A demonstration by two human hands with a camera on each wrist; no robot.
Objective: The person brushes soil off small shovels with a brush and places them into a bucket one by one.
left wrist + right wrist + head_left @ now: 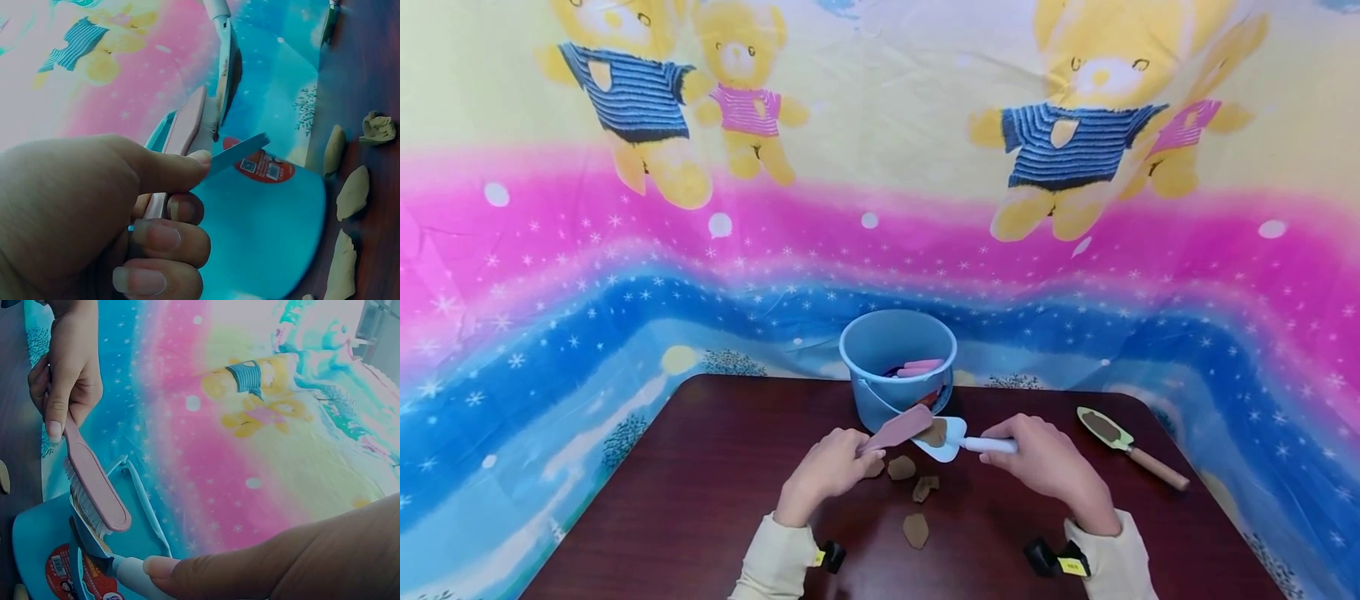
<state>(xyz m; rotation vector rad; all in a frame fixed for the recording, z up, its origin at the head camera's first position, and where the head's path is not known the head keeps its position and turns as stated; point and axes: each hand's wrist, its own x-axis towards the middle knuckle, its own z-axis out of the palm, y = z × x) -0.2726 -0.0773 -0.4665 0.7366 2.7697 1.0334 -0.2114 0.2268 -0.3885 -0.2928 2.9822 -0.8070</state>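
Note:
My left hand grips a pink-backed brush by its handle. In my right hand is the white handle of a small trowel, its pale blade turned toward the left. A brown patch lies on the blade. The right wrist view shows the brush's white bristles right against the blade, with the brush back facing up. Both tools are in front of the blue bucket, overlapping its lower side in the head view.
Several brown clay-like pieces lie on the dark red table before the bucket. Pink handles show inside the bucket. A second trowel, wooden-handled with brown on its blade, lies at the right. Patterned cloth hangs behind.

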